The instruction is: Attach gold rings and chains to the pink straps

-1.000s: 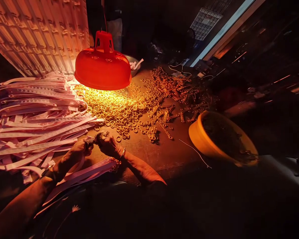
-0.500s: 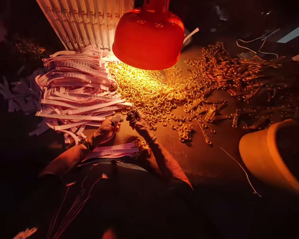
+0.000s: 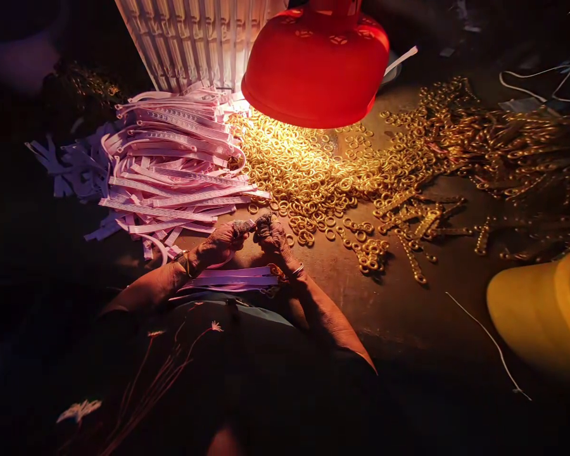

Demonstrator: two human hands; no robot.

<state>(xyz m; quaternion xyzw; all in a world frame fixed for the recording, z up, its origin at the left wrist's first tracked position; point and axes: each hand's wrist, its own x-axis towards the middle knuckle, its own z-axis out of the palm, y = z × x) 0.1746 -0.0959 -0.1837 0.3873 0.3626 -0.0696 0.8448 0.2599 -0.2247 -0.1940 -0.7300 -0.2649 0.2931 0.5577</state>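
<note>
My left hand (image 3: 224, 242) is closed in a pinch on a pink fabric strap (image 3: 252, 223), whose end pokes out past the covered fingertips. Part of that strap curves down below the palm. Close beside it, my right hand (image 3: 273, 240) has its fingers bent and pressed together at the strap's end; what they hold is hidden. Dark coverings wrap fingertips on both hands. Beneath my wrists lie several pink straps (image 3: 240, 279) side by side, with gold rings at their right ends. Loose gold rings (image 3: 308, 183) are heaped just beyond my right hand.
A large pile of pink straps (image 3: 171, 168) lies at the left. Over the rings hangs a red lamp (image 3: 318, 69). Linked gold ring strips (image 3: 427, 221) spread rightward. A yellow bucket (image 3: 527, 310) stands at the right, near a thin white string (image 3: 491, 342).
My hands have come closer together, and the strap's end now shows between them. The camera has turned slightly left, so the scene sits further right. The picture looks less orange.
</note>
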